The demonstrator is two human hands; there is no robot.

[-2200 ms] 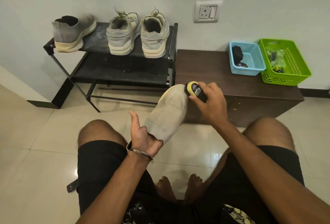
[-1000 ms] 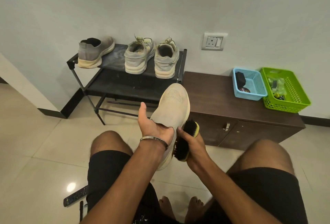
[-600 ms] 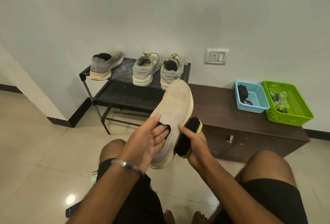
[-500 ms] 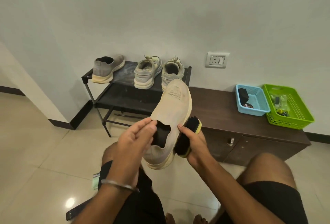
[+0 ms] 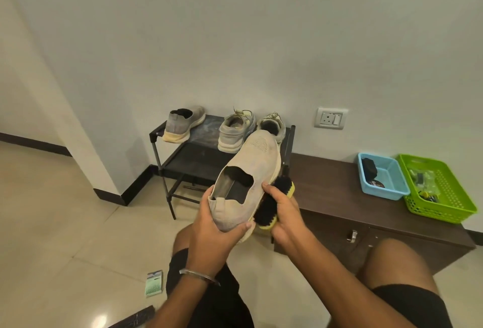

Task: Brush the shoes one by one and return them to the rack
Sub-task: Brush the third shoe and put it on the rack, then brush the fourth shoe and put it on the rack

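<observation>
A: What changed with the beige shoe [image 5: 247,184]?

B: A moment ago the left hand [image 5: 209,231] was at its opening; now it cups the heel from below, fingers curled round the back, thumb on the near side. The shoe sits upright, toe pointing to 12 o'clock, over the rack's [image 5: 198,163] front edge.

A: And the brush [image 5: 274,206]?

B: The right hand [image 5: 286,215] grips it, fingers wrapped round it, bristles against the shoe's side at 3 o'clock. I'd judge brushing is nearly finished and the shoe is about to go back.

A: Is there room?

B: The grey shoe [image 5: 184,124] stands at 10 o'clock on the top shelf, the laced pair [image 5: 236,131] at 12. Between them is a gap; the pair crowds the right end.

A: Anything else?

B: On the table [image 5: 326,186] at 2 o'clock, a blue basket [image 5: 384,189] and a green one [image 5: 444,210]. A small packet [image 5: 153,282] lies on the floor at 7.
</observation>
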